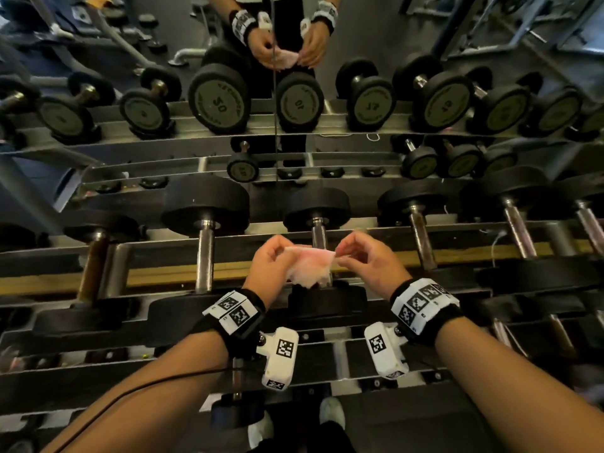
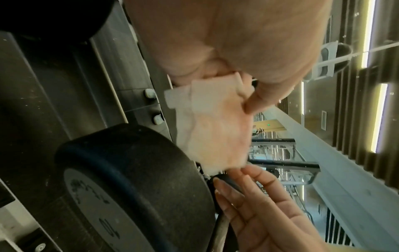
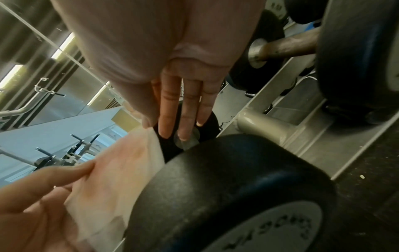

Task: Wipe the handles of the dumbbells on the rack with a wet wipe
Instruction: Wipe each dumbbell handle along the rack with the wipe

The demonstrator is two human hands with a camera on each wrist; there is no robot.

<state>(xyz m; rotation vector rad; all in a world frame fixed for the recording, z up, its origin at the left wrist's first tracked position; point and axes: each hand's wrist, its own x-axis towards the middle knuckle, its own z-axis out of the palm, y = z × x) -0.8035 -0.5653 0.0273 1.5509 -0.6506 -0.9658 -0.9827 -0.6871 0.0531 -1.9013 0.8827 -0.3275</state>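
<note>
Wet wipe (image 1: 310, 268), pale pink-white and crumpled, is held in the air between both hands, above the chrome handle (image 1: 319, 236) of the centre dumbbell (image 1: 322, 253) on the rack (image 1: 228, 273). Left hand (image 1: 271, 266) pinches its left edge; right hand (image 1: 366, 259) appears to pinch the right corner between thumb and forefinger, other fingers loosely extended. Whether the wipe touches the handle is unclear. A mirror (image 1: 274, 93) behind shows both hands.

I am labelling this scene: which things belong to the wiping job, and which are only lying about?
Job: wipe, held by left hand and right hand; dumbbell handles, e.g.; rack.

Idle: mirror, cord, shoes.
</note>
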